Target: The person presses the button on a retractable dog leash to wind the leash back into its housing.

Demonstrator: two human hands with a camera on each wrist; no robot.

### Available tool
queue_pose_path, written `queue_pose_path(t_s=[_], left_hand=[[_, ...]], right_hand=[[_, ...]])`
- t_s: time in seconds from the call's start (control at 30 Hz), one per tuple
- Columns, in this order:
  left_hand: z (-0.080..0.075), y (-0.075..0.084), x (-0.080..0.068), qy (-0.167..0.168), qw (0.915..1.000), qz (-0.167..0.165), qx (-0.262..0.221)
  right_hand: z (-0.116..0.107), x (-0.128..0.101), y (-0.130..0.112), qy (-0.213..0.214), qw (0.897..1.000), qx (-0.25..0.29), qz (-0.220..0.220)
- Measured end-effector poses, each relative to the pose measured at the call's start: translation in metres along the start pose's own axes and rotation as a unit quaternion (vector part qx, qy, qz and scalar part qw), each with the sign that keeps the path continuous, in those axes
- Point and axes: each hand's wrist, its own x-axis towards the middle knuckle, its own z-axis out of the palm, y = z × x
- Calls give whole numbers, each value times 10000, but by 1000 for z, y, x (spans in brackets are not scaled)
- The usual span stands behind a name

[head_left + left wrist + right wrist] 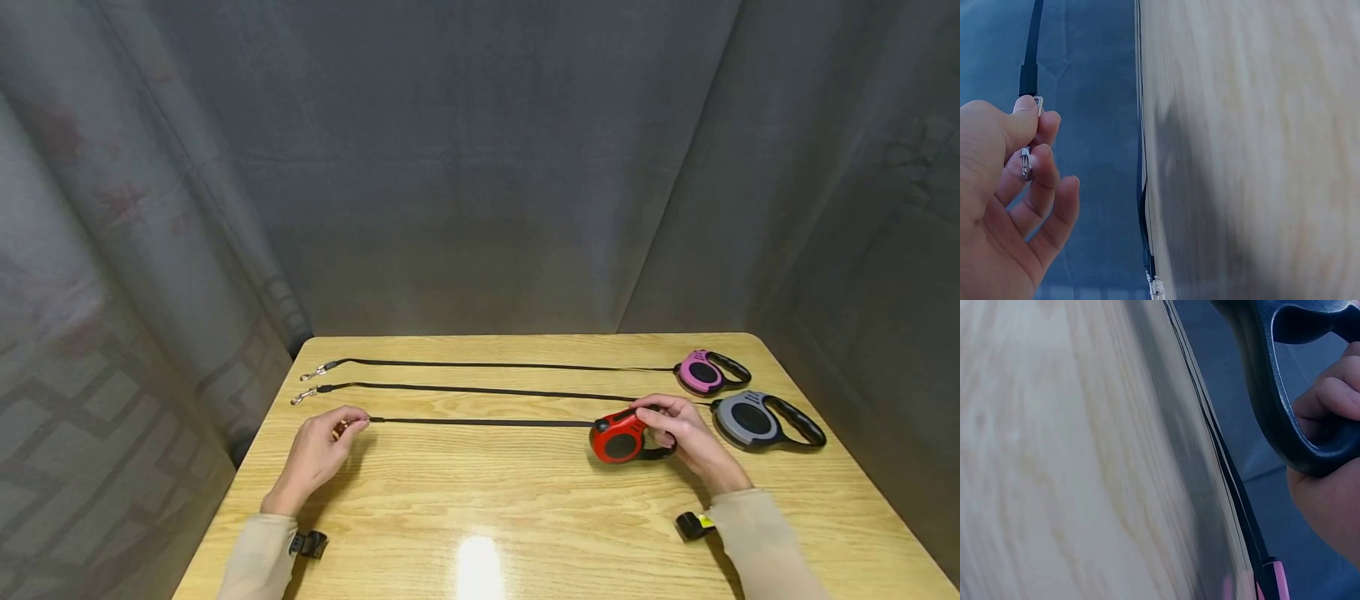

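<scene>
A red retractable dog leash is held by its black handle in my right hand. The fingers curl through the handle loop in the right wrist view. Its black strap runs out straight and taut to the left, seemingly just above the table. At the strap's far end my left hand pinches the metal snap clip between thumb and index finger. The clip is partly hidden by the fingers. The other fingers of this hand are loosely bent.
Behind lie a pink retractable leash and a grey one, both at the right of the wooden table. Their straps extend left, roughly parallel, ending in metal clips. Grey curtains surround the table's back and sides.
</scene>
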Motion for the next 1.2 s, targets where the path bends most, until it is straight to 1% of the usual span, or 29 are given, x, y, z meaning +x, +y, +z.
queue_pose_path(t_s=[0.3, 0.47, 0.73, 1.2], left_hand=[[2, 1, 0, -124, 9999, -104, 41], [5, 2, -1, -142, 9999, -58, -29], [7, 4, 1, -136, 9999, -12, -63], [11, 5, 0, -263, 9995, -102, -118]], right_hand=[[5, 1, 3, 8, 9999, -49, 95], [8, 1, 3, -71, 9999, 9, 129], [10, 4, 4, -37, 9999, 15, 159], [15, 6, 9, -25, 9996, -69, 286]])
